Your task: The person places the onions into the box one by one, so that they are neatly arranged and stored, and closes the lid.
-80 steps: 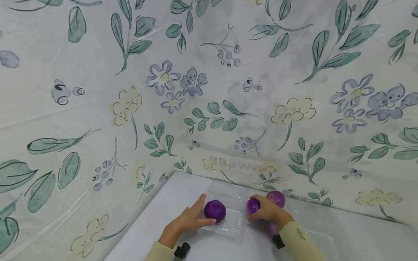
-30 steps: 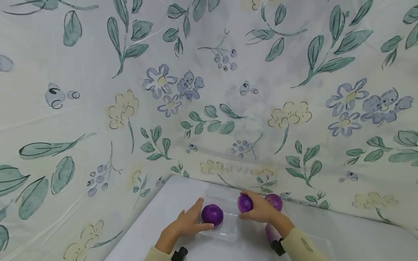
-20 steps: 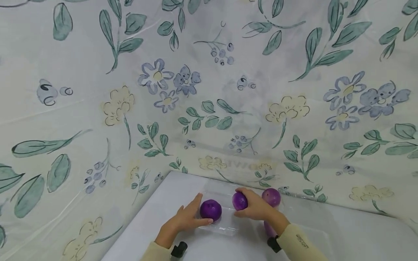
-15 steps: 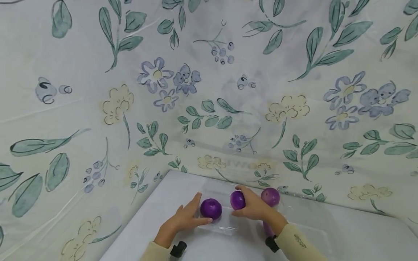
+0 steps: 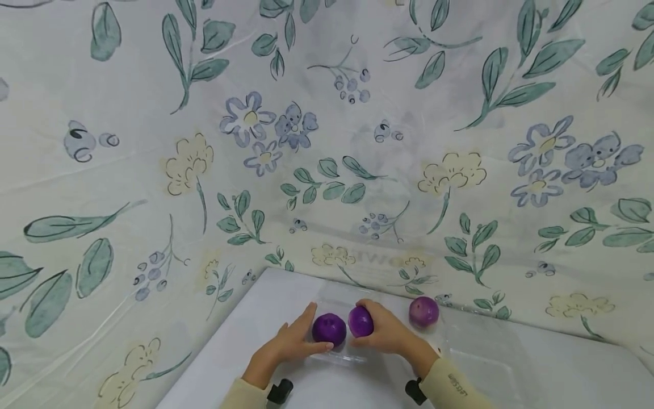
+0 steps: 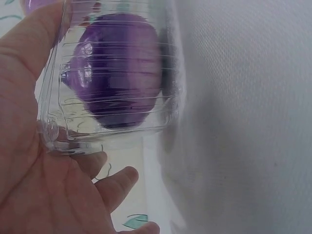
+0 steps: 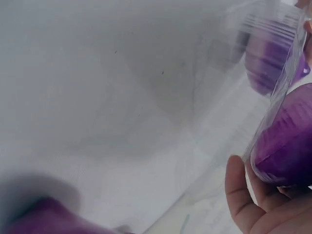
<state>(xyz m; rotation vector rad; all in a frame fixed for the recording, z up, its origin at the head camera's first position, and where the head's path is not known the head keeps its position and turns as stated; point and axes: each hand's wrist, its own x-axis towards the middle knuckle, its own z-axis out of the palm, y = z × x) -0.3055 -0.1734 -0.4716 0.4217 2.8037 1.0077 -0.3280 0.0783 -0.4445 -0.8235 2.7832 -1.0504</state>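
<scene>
One purple onion [image 5: 329,330] sits inside a clear plastic container [image 5: 341,358]; in the left wrist view this onion [image 6: 119,70] shows through the ribbed container wall [image 6: 168,97]. My left hand [image 5: 286,343] grips the container's left side, thumb toward the near side and forefinger toward the far side. My right hand [image 5: 389,329] holds a second purple onion [image 5: 360,321] between thumb and fingers over the container's right part, close beside the first. In the right wrist view the held onion [image 7: 287,141] is by the container's side wall, my fingers [image 7: 238,187] beneath it.
A lighter purple onion [image 5: 424,312] lies on the white table [image 5: 245,324] behind my right wrist. A purple shape [image 7: 53,219] shows at the right wrist view's lower left. Another clear container [image 5: 485,363] is at the right. A floral sheet [image 5: 327,221] hangs behind the table.
My right hand has carried its onion leftward from beside the container to over it, next to the first onion. My left hand has stayed on the container.
</scene>
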